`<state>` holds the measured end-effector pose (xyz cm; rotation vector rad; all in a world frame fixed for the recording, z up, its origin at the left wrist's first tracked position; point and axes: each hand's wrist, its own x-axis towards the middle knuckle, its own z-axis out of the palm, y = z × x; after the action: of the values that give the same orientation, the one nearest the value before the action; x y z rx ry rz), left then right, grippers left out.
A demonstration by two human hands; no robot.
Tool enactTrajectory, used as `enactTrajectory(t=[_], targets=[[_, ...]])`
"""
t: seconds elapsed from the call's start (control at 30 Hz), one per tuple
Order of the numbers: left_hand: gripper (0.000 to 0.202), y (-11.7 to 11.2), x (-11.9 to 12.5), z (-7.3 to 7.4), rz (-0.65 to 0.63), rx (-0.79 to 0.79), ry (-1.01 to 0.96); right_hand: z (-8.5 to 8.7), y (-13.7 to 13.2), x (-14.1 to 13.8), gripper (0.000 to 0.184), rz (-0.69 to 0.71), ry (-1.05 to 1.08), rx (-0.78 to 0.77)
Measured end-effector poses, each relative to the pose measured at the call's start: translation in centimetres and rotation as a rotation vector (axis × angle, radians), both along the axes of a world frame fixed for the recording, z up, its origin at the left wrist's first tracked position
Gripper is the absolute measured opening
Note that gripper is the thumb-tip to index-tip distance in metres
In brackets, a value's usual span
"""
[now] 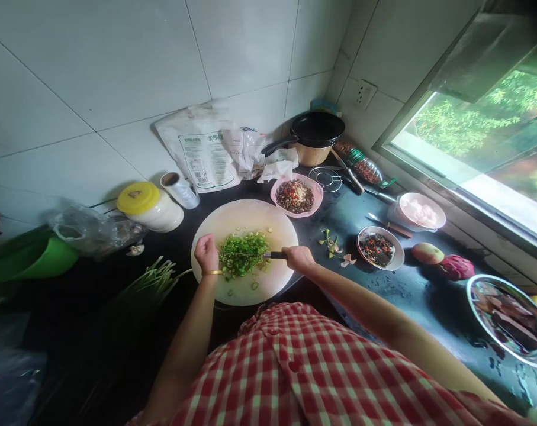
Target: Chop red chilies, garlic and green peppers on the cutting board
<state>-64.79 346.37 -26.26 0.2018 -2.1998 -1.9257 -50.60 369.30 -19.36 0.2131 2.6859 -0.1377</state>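
Note:
A round white cutting board (246, 222) lies on the dark counter in front of me. A heap of chopped green vegetable (243, 253) sits in its middle. My right hand (298, 258) is closed round the black handle of a knife (275, 255) whose blade lies in the greens. My left hand (206, 253), with a gold bracelet at the wrist, rests curled at the left edge of the heap. Its fingers are folded and I cannot make out anything in them.
Long green stalks (155, 283) lie left of the board. A pink bowl of chopped chili and garlic (296, 196), a white dish of chili (379, 248), a black pan (317, 131), a yellow-lidded jar (146, 204) and a glass bowl (508, 319) stand around.

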Motion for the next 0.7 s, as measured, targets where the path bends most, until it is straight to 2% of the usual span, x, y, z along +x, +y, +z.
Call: enactTrajectory(t=[0.1, 0.17, 0.23, 0.3, 0.4, 0.53, 0.6, 0.7], targets=[[0.023, -0.2, -1.4, 0.4, 0.051, 0.021, 0.000, 1.2, 0.4, -1.3, 0.026, 0.072, 0.065, 0.000], [0.022, -0.5, -2.4, 0.0, 0.067, 0.054, -0.046, 1.8, 0.4, -2.4, 0.027, 0.112, 0.110, 0.012], [0.020, -0.4, -2.8, -0.6, 0.061, 0.065, -0.086, 1.5, 0.4, -3.2, 0.026, 0.114, 0.102, 0.028], [0.019, 0.0, -2.5, -0.8, 0.043, 0.046, -0.056, 0.5, 0.6, -3.3, 0.026, 0.075, 0.071, 0.039], [0.021, 0.5, -1.6, 0.0, 0.029, 0.000, 0.018, -0.7, 1.2, -2.9, 0.027, 0.016, 0.033, 0.035], [0.022, -0.7, -1.7, 0.5, 0.067, -0.037, 0.023, 0.5, 0.8, -2.5, 0.026, 0.105, 0.076, 0.008], [0.021, -1.4, -1.8, -0.1, 0.060, -0.018, -0.028, 1.0, 0.1, -2.3, 0.026, 0.146, 0.093, 0.014], [0.019, -1.5, -1.4, -0.9, 0.027, 0.003, -0.061, 0.3, -0.3, -1.9, 0.025, 0.109, 0.066, 0.037]])
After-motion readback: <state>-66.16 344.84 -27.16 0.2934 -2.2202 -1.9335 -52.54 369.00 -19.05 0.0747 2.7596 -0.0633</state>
